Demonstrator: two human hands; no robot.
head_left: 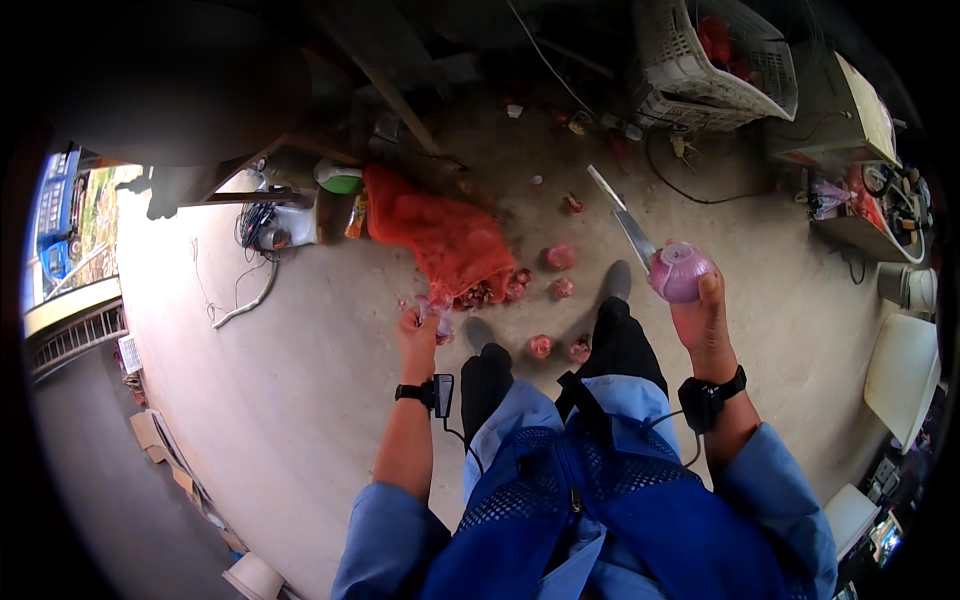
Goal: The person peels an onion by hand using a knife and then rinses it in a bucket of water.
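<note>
My right hand (pixel 697 318) grips a peeled-looking purple onion (pixel 680 272), its thumb against the side. A knife (pixel 634 235) sticks out from behind the onion, blade pointing up and left; its handle is hidden by the onion and hand. Lower left, my left hand (pixel 415 330) has its fingers closed on thin purple onion skin (pixel 441 318). Just beyond it a red mesh sack (pixel 440 230) lies on the floor, dark onions and skins at its mouth. Several loose onions lie near my feet, one reddish onion (pixel 560 257) among them.
Far right stands a white plastic crate (pixel 700 75) with red items inside. A box of cables and parts (pixel 880 205) sits at the right, near a white tub (pixel 903 380). Left of the sack are a black cable coil (pixel 258 222) and a green-and-white container (pixel 338 178).
</note>
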